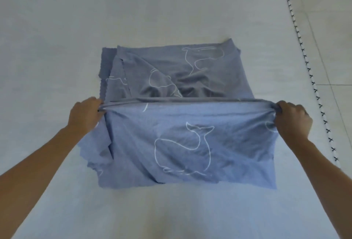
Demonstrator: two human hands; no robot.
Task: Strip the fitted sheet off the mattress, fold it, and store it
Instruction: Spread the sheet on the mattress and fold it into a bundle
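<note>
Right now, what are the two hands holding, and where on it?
Both hold the blue whale-print fitted sheet: the left hand grips the left end of its raised folded edge, the right hand the right end.

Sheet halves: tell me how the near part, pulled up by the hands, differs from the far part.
The near half is lifted and stretched taut between the left hand and right hand; the far half lies flat on the mattress, rumpled. Both are blue with white whale outlines.
</note>
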